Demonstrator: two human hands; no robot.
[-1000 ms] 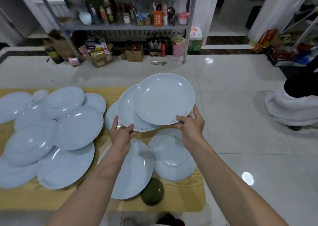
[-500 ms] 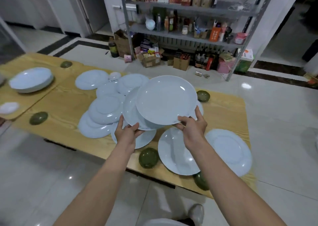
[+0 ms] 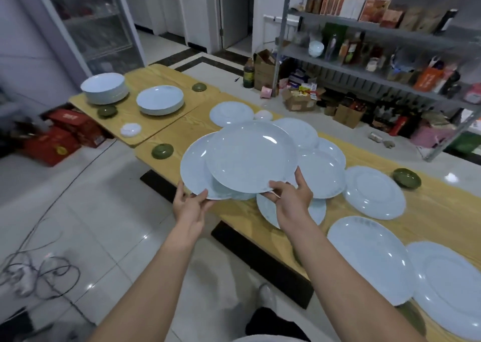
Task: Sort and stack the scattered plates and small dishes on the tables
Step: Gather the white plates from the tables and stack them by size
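Note:
I hold two large pale blue plates in the air over the near edge of the wooden table (image 3: 187, 129). My right hand (image 3: 291, 198) grips the upper plate (image 3: 251, 156) at its near rim. My left hand (image 3: 190, 206) grips the lower plate (image 3: 194, 170), which sticks out to the left beneath it. Several more pale plates lie scattered on the table, one upside down (image 3: 373, 192) and two large ones (image 3: 372, 258) at the right. On the far table stand two neat stacks, a taller plate stack (image 3: 105, 87) and a lower plate stack (image 3: 160, 99).
Small green dishes (image 3: 162, 151) (image 3: 406, 177) (image 3: 106, 111) and small white dishes (image 3: 131, 129) sit among the plates. A metal shelf rack (image 3: 364, 63) with bottles and boxes stands behind. Red boxes (image 3: 62, 136) and loose cables (image 3: 39, 276) lie on the tiled floor at the left.
My view has swung left along the tables, bringing the far table with its stacks into sight. Both hands still carry the two plates, which have travelled left with me.

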